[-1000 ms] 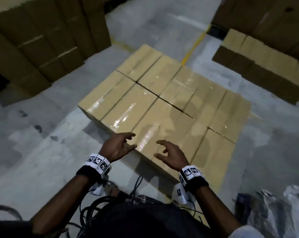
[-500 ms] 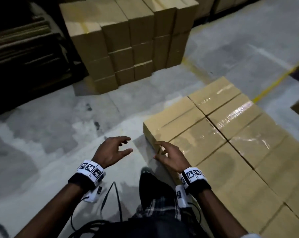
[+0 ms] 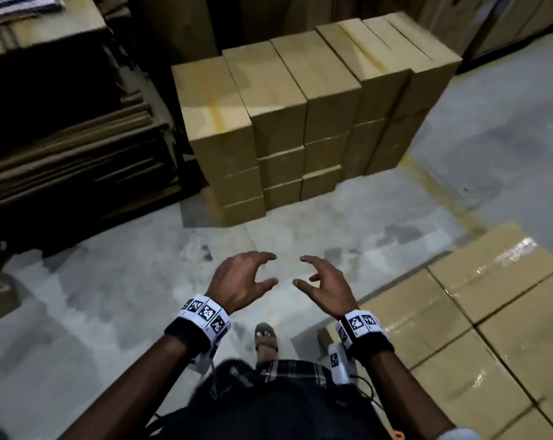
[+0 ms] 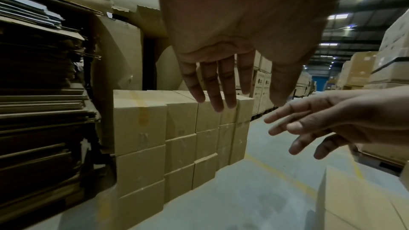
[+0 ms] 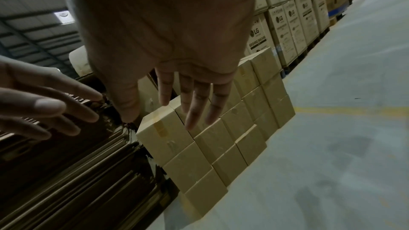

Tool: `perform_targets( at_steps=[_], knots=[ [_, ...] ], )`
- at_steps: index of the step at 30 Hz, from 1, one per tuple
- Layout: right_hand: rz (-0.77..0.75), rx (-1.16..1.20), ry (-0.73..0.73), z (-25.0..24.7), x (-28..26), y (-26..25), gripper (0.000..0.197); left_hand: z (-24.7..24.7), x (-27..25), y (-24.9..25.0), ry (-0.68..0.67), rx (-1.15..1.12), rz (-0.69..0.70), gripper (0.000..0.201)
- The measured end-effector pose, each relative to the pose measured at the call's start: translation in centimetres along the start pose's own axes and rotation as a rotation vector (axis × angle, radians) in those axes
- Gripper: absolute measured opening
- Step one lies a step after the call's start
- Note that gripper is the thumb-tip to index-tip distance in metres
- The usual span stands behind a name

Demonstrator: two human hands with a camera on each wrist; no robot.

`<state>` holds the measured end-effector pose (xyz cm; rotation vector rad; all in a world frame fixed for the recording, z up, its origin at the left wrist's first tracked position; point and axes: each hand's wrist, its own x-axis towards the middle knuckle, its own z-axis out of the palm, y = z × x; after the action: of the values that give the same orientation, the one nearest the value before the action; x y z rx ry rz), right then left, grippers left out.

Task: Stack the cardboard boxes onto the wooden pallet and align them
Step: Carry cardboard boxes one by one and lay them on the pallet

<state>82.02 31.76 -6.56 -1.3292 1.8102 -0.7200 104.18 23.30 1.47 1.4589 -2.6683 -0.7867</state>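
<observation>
A stack of plain cardboard boxes stands three high on the floor ahead of me; it also shows as the stack and the stack in the wrist views. A flat layer of taped boxes lies low at my right; whatever is under it is hidden. My left hand and right hand hover side by side over bare floor, fingers spread and loosely bent, holding nothing. Each is well short of the stack. The left fingers and right fingers point toward the stack.
Piles of flattened cardboard sheets fill the left side beside the stack. A yellow floor line runs between stack and taped layer. Tall printed appliance cartons line the aisle beyond. My sandalled foot steps on the concrete floor.
My view has swung left from the taped layer to the standing stack. My right hand has come off the layer's corner, and both hands now hang together in front of me.
</observation>
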Motion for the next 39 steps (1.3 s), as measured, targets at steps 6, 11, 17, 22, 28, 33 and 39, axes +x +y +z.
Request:
perform_targets(
  at_steps=[6, 11, 17, 22, 28, 33, 39],
  knots=[
    [0.008, 0.022, 0.205, -5.3, 12.2, -3.7, 0.062, -4.8, 12.9, -1.5, 0.06, -0.138, -0.065, 0.057],
    [0.063, 0.044, 0.315, -10.6, 21.1, -3.1, 0.064, -7.6, 26.1, -0.1, -0.022, -0.187, 0.055, 0.058],
    [0.175, 0.066, 0.444, -19.2, 31.4, -0.1, 0.066, -9.2, 44.4, 5.5, -0.138, -0.114, 0.267, 0.06],
    [0.289, 0.086, 0.627, -27.7, 36.7, 2.6, 0.065, -10.4, 58.0, 13.3, -0.235, -0.065, 0.45, 0.059],
    [0.477, 0.19, 0.829, -36.4, 39.9, 7.5, 0.064, -9.3, 70.0, 23.5, -0.351, 0.05, 0.669, 0.062],
    [0.587, 0.249, 0.94, -45.2, 42.7, 14.9, 0.063, -6.5, 80.4, 34.4, -0.382, 0.126, 0.835, 0.064],
    [0.646, 0.302, 1.072, -59.3, 45.1, 25.4, 0.065, -0.7, 91.6, 51.7, -0.456, 0.129, 0.91, 0.065]
  ],
)
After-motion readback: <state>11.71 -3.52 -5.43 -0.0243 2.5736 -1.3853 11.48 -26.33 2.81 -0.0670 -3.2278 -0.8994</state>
